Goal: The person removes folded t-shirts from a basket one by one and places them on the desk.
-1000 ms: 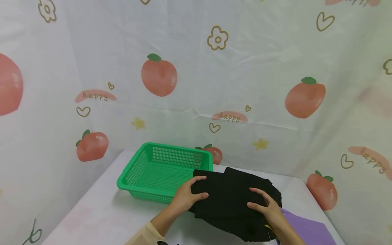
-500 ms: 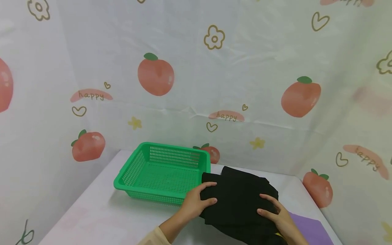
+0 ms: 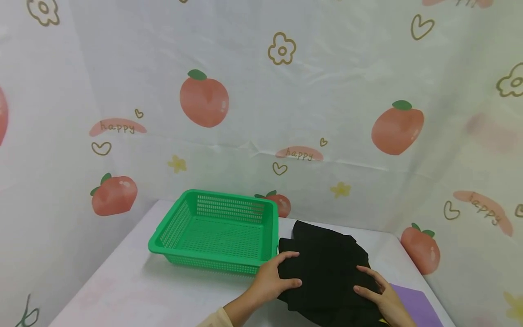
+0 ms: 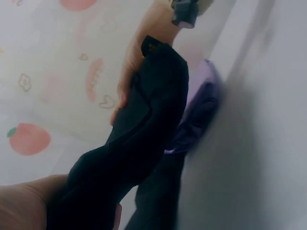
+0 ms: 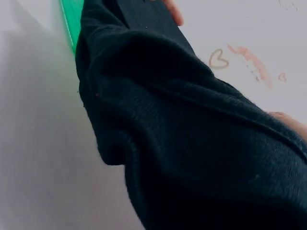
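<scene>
A folded black garment point(image 3: 327, 277) hangs between both hands, bulky and doubled over. My left hand point(image 3: 269, 281) grips its left edge, thumb and fingers spread on the upper face. On the opposite edge, my right hand point(image 3: 384, 295) holds it the same way; a bit of yellow shows beside that wrist. In the left wrist view the garment point(image 4: 139, 115) stands on edge, with a dark collar-like corner near the right hand. The right wrist view is mostly filled by its dark cloth point(image 5: 172, 115). More black cloth point(image 3: 318, 232) shows just behind it.
A green plastic basket point(image 3: 216, 261) with slotted walls stands left of the garment, nothing inside it. Purple cloth point(image 3: 416, 302) lies at the right on the white table point(image 3: 135, 290). A fruit-printed curtain point(image 3: 245, 91) closes off the back and sides.
Both hands have shifted right and nearer to the body with the black garment, away from the basket's corner. The basket's right end shows more fully now. The head view has turned slightly right.
</scene>
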`<state>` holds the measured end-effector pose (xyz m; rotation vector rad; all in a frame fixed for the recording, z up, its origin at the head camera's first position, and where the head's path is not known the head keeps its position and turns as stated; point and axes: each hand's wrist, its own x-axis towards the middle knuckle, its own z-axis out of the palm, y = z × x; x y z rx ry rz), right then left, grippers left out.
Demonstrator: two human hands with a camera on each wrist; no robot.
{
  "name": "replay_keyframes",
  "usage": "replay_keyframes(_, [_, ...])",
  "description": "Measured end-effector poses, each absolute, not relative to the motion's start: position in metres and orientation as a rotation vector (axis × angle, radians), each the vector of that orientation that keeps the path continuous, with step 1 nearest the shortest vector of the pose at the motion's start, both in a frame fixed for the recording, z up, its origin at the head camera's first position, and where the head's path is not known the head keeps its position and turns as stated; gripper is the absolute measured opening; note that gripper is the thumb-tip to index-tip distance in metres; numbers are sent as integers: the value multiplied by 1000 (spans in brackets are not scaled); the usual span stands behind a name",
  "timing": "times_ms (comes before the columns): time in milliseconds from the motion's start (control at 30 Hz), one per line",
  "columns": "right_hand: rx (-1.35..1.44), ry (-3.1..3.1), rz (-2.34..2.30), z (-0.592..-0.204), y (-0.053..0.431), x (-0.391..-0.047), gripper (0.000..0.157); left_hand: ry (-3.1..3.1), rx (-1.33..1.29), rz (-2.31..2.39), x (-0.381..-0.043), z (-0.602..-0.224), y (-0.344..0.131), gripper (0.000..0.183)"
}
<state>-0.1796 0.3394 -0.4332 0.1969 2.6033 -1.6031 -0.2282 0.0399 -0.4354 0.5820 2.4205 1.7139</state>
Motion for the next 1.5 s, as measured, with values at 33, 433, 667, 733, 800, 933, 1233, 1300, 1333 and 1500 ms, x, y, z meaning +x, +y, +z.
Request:
replay_keyframes(33, [201,2614,-1583,-435,341,-179,62,2428,587,1699,-228,-437,40,58])
replay_keyframes(433, [273,2580,-1664,-459,344,-179,62,2449,601,1687,-228,-468,46,59])
replay_keyframes(667, [303,2678,-1504,-470,345,-180,61,2370,515,1712,-225,-482,48,59])
replay_keyframes(733, [297,2701,-1471,-473,345,-180,60,2351,506,1722,-225,-484,48,59])
replay_keyframes(800, [287,2711,-1465,-476,344,-180,59,2331,501,1733,-225,-487,48,59])
replay_keyframes(933, [299,2707,-1420,-479,342,-179,60,2299,489,1755,-226,-494,46,57])
replay_keyframes(1233, [314,2701,-1410,-485,340,-180,58,2308,482,1766,-226,-504,42,56])
replay_keyframes(1300, [283,2706,-1417,-486,339,-181,56,2330,491,1765,-226,-506,40,56])
replay_keyframes(1333, [272,2709,-1410,-487,339,-181,55,2336,489,1764,-225,-506,40,56])
replay_keyframes(1500, [253,2774,-1274,-492,341,-180,54,2307,454,1767,-224,-509,37,53])
